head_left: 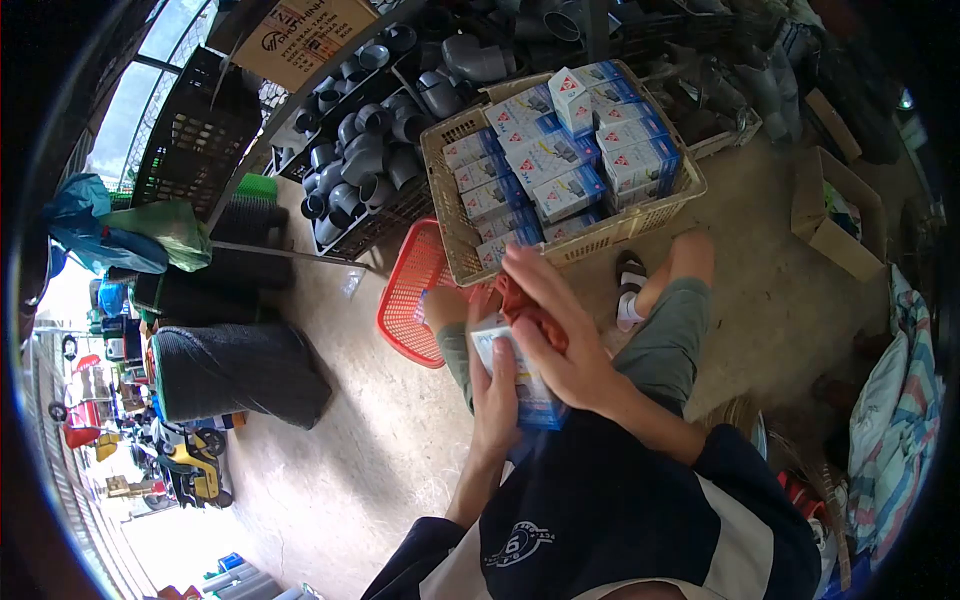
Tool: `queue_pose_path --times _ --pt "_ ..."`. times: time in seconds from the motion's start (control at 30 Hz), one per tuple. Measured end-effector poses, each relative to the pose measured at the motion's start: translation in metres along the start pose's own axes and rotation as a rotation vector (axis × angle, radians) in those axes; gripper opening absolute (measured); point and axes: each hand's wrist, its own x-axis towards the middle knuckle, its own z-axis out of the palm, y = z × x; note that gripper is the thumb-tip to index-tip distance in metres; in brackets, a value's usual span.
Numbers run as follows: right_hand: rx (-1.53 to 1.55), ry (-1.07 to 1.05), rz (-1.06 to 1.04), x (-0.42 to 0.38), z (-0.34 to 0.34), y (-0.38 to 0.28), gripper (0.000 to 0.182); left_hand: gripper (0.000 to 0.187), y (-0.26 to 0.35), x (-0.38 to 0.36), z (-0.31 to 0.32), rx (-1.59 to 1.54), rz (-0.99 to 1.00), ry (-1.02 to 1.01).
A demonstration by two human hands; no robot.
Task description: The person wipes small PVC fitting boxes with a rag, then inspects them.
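Both hands [500, 385] [560, 335] around blue-white box [522, 385], just below crowded basket rim [590, 243].

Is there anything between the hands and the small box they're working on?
Yes, on one side: the left hand grips the small box directly, while an orange-red cloth lies between the right hand and the box.

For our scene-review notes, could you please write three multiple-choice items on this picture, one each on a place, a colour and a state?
1. Where does the beige basket of boxes stand?
A. beside the grey pipe fittings
B. on a shelf
C. on the person's lap

2. What colour is the flat basket on the floor?
A. green
B. red
C. white

3. What does the left hand do?
A. hangs free
B. holds a small box
C. grips a fitting

Answers: 1 A, fittings lie just left; 2 B, red mesh; 3 B, fingers wrap the box while the right hand presses an orange cloth on it.
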Motion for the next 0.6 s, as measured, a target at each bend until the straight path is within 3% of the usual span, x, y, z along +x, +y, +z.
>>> queue_pose_path --times 0.07,0.1,0.17,0.3,0.33,0.43,0.47,0.6 --pt "-0.062 -0.075 -0.071 -0.021 0.006 0.008 0.055 0.064 -0.007 0.016 -0.006 -0.054 0.122 0.089" --pt "-0.040 -0.145 -0.053 -0.030 0.005 0.005 0.055 0.064 -0.007 0.022 -0.011 -0.180 0.088 0.145" --pt "0.007 -0.291 -0.019 -0.041 0.002 0.002 0.056 0.066 -0.017 0.026 -0.040 -0.544 -0.209 0.052" --pt "0.004 -0.265 -0.048 -0.019 -0.017 0.010 0.052 0.065 -0.033 0.019 -0.016 -0.370 -0.187 0.081" --pt "-0.035 -0.264 -0.112 -0.011 -0.022 0.006 0.051 0.065 -0.029 0.013 -0.012 -0.418 -0.268 0.020" --pt "-0.106 -0.277 -0.208 -0.003 -0.023 0.000 0.050 0.047 -0.007 0.010 -0.007 -0.491 -0.278 -0.073" --pt "-0.099 -0.270 -0.208 -0.004 -0.021 0.000 0.049 0.045 -0.002 0.010 -0.005 -0.504 -0.278 -0.017" --pt "-0.168 -0.515 -0.269 -0.029 -0.013 -0.005 0.048 0.043 -0.014 0.022 -0.025 -0.527 -0.126 0.016"
